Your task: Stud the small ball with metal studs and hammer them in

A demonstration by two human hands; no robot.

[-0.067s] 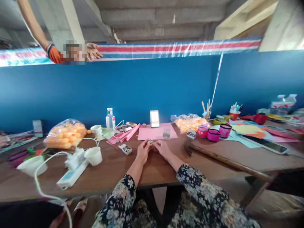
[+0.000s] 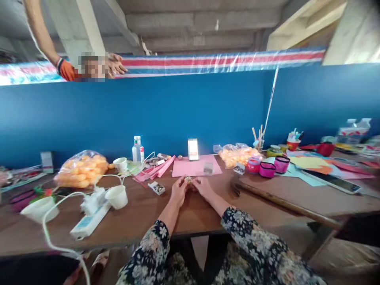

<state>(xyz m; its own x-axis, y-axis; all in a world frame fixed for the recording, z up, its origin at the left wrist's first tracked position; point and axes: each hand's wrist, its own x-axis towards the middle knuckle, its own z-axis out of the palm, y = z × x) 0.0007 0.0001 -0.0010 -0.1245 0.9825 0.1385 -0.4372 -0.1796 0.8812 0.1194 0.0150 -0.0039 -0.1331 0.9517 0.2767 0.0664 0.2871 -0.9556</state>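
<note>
Just in front of the pink sheet (image 2: 190, 169), my two hands meet over the brown table. The fingers of my left hand (image 2: 178, 191) are closed on a small shiny gold-coloured piece (image 2: 188, 179), too small to name more exactly. Close at its right side, the fingertips of my right hand (image 2: 204, 187) are pinched together; whether they grip the piece or something else is hidden. A small open box of shiny metal bits (image 2: 157, 188) lies to the left of my left hand. On the pink sheet stands a small clear box (image 2: 208, 168).
A wooden-handled hammer (image 2: 276, 198) lies to the right. White cups (image 2: 116, 197), a power strip (image 2: 90, 221) with cables and a bag of orange balls (image 2: 83, 168) occupy the left. Magenta bands (image 2: 267, 169) and a phone (image 2: 332, 182) sit at right. Another person's arm (image 2: 41, 35) shows beyond the blue partition.
</note>
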